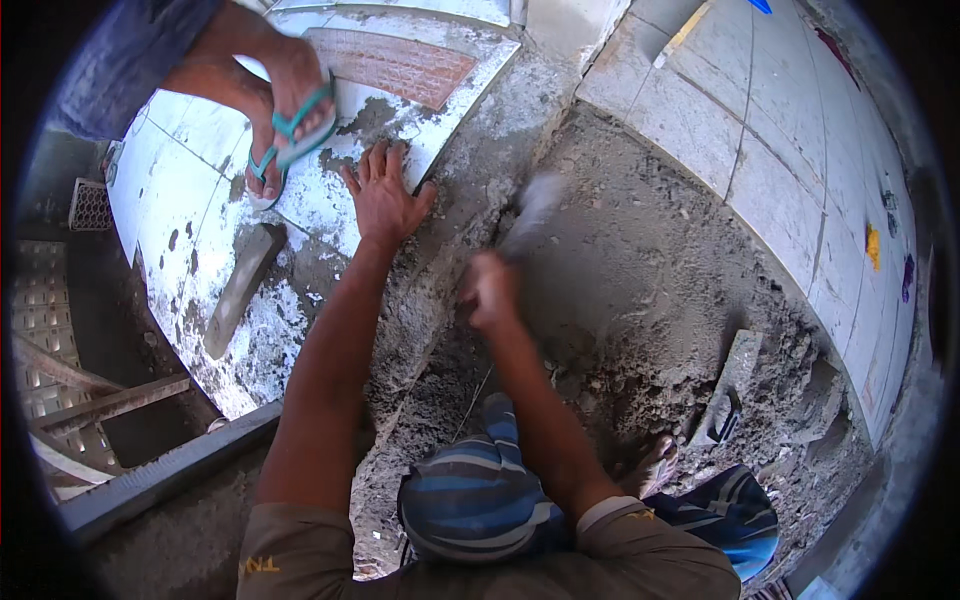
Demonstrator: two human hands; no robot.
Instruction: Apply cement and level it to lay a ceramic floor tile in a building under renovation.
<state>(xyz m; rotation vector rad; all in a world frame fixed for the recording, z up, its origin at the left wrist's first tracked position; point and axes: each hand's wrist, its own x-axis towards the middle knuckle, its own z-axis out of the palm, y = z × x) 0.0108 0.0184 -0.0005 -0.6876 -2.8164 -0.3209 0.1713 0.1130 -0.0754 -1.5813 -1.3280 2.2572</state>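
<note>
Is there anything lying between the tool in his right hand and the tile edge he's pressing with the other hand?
Nothing visible: only loose grey mortar lies between the blurred tool in the right hand and the tile edge under the left hand.

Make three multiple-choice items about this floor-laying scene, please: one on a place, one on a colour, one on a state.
1. Where does the left hand rest?
A. flat on the mortar-stained white tile
B. on the striped knee
C. on the metal straightedge

2. What colour are the straps of the sandal on the other person's foot?
A. red
B. teal green
C. black

3. How does the tool in the right hand appear?
A. sharp, lying on the ground
B. blurred, gripped by closed fingers
C. leaning against the wall

Answers: 1 A, the palm lies spread at the tile's edge beside the grey mortar bed. 2 B, green straps cross the foot. 3 B, the tool's head is smeared above the fist.
</note>
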